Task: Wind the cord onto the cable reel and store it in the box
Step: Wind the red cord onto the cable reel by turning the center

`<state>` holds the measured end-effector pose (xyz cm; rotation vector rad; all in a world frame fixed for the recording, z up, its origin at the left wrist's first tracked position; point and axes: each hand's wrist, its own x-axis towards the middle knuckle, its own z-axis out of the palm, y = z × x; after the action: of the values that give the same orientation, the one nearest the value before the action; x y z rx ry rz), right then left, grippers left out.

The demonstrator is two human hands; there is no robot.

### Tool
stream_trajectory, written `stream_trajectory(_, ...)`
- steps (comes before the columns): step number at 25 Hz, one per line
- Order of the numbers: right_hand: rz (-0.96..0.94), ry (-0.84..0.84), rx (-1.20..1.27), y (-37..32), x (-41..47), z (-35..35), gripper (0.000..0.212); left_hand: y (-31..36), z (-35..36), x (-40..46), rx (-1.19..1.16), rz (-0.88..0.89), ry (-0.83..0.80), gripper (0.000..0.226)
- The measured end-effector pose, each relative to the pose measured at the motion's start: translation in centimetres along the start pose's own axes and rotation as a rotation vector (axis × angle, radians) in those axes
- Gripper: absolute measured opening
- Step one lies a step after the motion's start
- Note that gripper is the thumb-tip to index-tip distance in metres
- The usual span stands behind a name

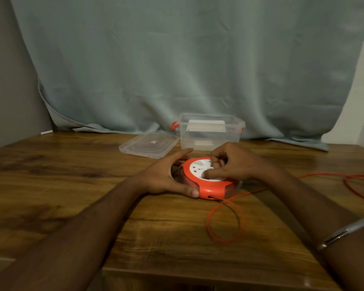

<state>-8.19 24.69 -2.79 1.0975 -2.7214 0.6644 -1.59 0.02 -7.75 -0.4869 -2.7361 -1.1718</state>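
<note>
A round orange cable reel with a white socket face lies flat on the wooden table. My left hand grips its left rim, thumb at the front edge. My right hand rests on the white top, fingers curled and pinching something on the face. An orange cord leaves the reel's front and forms a loop on the table, then runs off to the right edge. Behind the reel stands a clear plastic box with orange latches, open. Its clear lid lies flat to the left of it.
A pale blue curtain hangs behind the table and drapes onto its back edge. More orange cord lies in loops at the far right. A metal bangle sits on my right forearm. The table's front edge is near the bottom.
</note>
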Motion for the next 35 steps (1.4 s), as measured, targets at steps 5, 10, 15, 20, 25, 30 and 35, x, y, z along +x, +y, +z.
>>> stream_trajectory(5,-0.087,0.071,-0.078,-0.6,-0.1,0.3,0.058,0.2,0.0,-0.1,-0.024,0.003,-0.015,0.129)
stream_trajectory(10,-0.122,0.091,-0.12,-1.1,0.0,0.7,0.062,0.1,-0.1,-0.1,-0.023,0.005,-0.017,0.129)
stream_trajectory(15,0.009,0.203,-0.184,-2.2,0.1,1.8,0.058,0.3,0.1,0.0,-0.016,0.01,-0.018,0.128)
stream_trajectory(20,0.008,0.233,-0.146,-2.6,0.2,1.7,0.027,0.1,0.2,0.1,-0.023,0.009,0.004,0.126)
stream_trajectory(25,-0.013,-0.073,0.098,0.2,-0.3,-1.3,0.038,0.0,-0.1,0.0,-0.015,-0.008,-0.011,0.127)
stream_trajectory(30,-0.041,-0.183,0.132,0.8,-0.5,-1.7,0.052,0.1,-0.2,0.0,-0.016,-0.023,-0.025,0.128)
stream_trajectory(35,0.036,-0.121,0.178,0.5,-1.0,-2.0,0.052,0.1,-0.3,0.0,-0.004,-0.032,-0.035,0.127)
